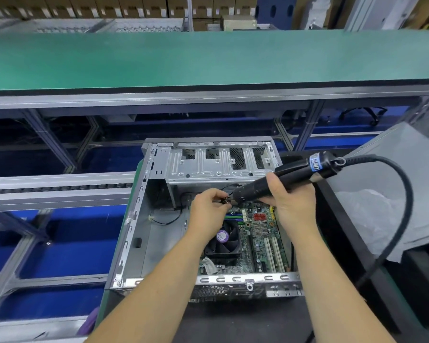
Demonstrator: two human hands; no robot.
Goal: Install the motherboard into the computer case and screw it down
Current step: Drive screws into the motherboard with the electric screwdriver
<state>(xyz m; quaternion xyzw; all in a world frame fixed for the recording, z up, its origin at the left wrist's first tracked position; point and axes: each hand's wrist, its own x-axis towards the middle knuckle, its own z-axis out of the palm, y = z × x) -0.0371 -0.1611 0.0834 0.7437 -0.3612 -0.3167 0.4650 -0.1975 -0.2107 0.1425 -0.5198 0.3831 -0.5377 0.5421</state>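
While the green motherboard (pixel 254 233) already lies inside the open grey metal computer case (pixel 144 219), screwing looks unfinished: the right hand (pixel 291 201) grips a black corded electric screwdriver (pixel 290 175), and the left hand (pixel 208 206) pinches something small at its tip.

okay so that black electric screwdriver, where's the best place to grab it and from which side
Judging by its pose, grip the electric screwdriver round its thick black barrel, from the near side, as the right hand does. The cord leaves the far end, and the left hand pinches at the tip.
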